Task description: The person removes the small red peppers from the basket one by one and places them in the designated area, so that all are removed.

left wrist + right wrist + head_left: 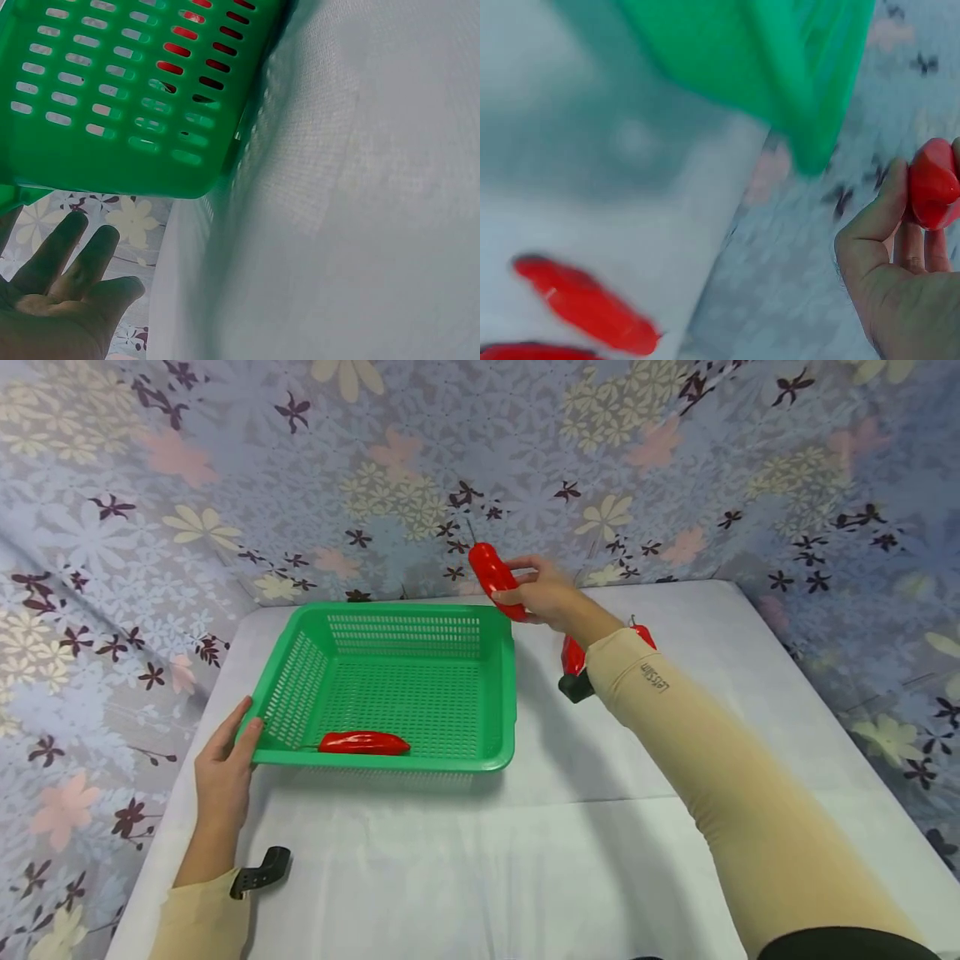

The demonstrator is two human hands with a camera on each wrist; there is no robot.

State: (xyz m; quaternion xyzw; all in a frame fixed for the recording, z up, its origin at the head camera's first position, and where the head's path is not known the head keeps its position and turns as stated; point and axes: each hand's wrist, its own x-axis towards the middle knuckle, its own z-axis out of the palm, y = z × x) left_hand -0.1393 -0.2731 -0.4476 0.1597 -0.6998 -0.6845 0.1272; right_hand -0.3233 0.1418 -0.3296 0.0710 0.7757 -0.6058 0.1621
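Note:
My right hand (551,596) holds a red chili pepper (495,578) in the air above the back right corner of the green basket (512,693). The pepper slants, its thin stem pointing up. In the right wrist view, the fingers and thumb pinch this pepper (933,184). At the basket's near left corner, my left hand (227,764) grips the rim, with the thumb on it. Several of its fingers (96,255) stretch out below the rim in the left wrist view. Inside the basket, a red chili pepper (363,742) lies along the near wall.
More red peppers (573,654) lie on the white cloth-covered table (420,860) right of the basket, partly hidden by my right forearm. Two show blurred in the right wrist view, one pepper (589,306) whole. Floral fabric (450,443) hangs behind the table.

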